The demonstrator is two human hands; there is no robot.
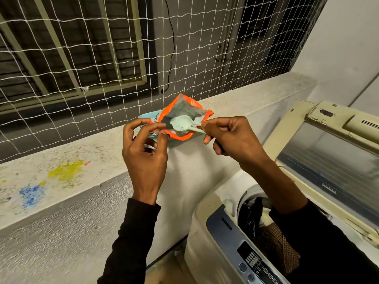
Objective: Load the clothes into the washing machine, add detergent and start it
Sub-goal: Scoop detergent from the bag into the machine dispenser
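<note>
An orange and light-blue detergent pouch (185,107) is held open above the ledge. My left hand (144,148) pinches its near left edge. My right hand (229,138) pinches the handle of a pale green scoop (180,123) whose bowl lies inside the pouch mouth. At the lower right stands the top-loading washing machine (215,238) with its lid (328,160) raised. Dark and checked clothes (272,238) lie in the drum, partly hidden by my right sleeve.
A speckled concrete ledge (86,160) with yellow and blue paint stains runs across the view, below a white net (82,58) and window grille. The machine's control panel (252,261) faces the near side. A white wall (338,48) rises at the right.
</note>
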